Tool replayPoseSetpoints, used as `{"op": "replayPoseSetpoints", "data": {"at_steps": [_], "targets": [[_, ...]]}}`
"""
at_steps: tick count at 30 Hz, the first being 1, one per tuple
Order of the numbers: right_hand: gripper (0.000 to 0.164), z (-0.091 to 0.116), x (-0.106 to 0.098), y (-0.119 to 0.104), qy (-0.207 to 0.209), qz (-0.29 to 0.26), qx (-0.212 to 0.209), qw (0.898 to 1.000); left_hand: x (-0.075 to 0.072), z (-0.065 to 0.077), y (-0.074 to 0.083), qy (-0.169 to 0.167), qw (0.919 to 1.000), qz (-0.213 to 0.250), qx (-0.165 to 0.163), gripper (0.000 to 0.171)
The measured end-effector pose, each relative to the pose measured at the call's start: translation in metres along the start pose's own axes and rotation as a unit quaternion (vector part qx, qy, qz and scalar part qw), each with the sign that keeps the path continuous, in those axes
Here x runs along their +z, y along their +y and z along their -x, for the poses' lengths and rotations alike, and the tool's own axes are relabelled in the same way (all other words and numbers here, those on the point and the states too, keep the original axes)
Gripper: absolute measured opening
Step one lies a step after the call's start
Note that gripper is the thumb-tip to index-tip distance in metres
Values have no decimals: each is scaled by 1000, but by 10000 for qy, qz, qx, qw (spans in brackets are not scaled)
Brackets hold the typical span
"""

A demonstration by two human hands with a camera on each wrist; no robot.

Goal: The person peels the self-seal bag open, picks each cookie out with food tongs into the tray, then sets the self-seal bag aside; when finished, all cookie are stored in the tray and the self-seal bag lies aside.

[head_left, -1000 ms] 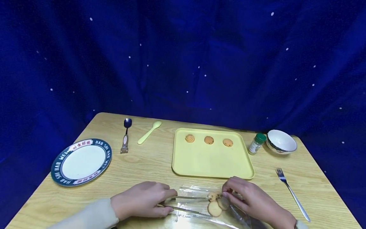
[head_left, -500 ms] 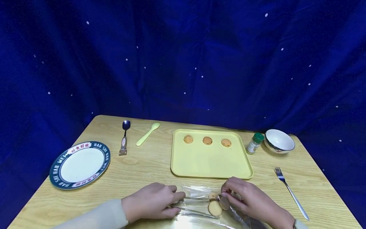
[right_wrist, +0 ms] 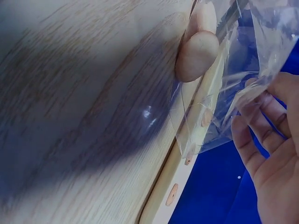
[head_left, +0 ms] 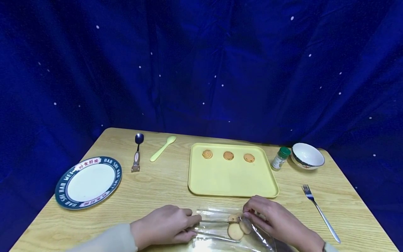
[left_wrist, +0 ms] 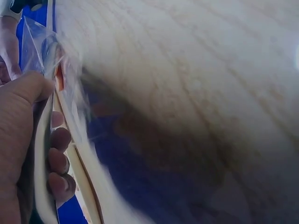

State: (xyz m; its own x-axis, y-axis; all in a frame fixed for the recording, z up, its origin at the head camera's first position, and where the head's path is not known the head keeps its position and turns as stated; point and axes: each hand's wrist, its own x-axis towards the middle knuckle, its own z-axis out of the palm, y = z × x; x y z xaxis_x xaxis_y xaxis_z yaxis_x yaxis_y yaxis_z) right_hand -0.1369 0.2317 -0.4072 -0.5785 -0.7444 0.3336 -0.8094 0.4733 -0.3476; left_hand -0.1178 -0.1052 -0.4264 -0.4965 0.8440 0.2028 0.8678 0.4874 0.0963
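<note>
A clear plastic bag with several cookies in it lies at the table's front. My right hand pinches the edge of its opening side between thumb and fingers; the right wrist view shows the bag film stretched up from these fingers. Low on the left, my left hand grips a pair of metal tongs, thumb on one arm and fingers curled round the other. The tongs' arms are spread and reach into the bag, their tips beside a round pale cookie and a darker cookie.
Just behind the bag is a yellow tray bearing three cookies in a row. To the left are a plate, a bear-handled spoon and a yellow spoon. A green-capped jar, bowl and fork stand or lie rightward.
My left hand has moved rightward with the tongs, then slightly back toward the left. My right hand keeps its pinch on the bag. The head view has shifted a little.
</note>
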Motion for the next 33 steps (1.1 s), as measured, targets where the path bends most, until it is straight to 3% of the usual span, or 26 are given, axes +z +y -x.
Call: {"op": "replayPoseSetpoints", "data": {"at_steps": [11,18,26,33], "targets": [[24,0,1,3,148,107,-261,9995,-18,18,-3,-92,9988,294,-369,20],[12,1,1,4,186,192,-259,9993,-28,49,-10,91,9965,501,-665,12],[9,1,0,4,223,197,-297,9991,-35,89,-23,182,9902,525,-1284,16],[13,3,0,5,182,221,-274,9992,-40,103,-38,189,9825,474,-1789,30]]}}
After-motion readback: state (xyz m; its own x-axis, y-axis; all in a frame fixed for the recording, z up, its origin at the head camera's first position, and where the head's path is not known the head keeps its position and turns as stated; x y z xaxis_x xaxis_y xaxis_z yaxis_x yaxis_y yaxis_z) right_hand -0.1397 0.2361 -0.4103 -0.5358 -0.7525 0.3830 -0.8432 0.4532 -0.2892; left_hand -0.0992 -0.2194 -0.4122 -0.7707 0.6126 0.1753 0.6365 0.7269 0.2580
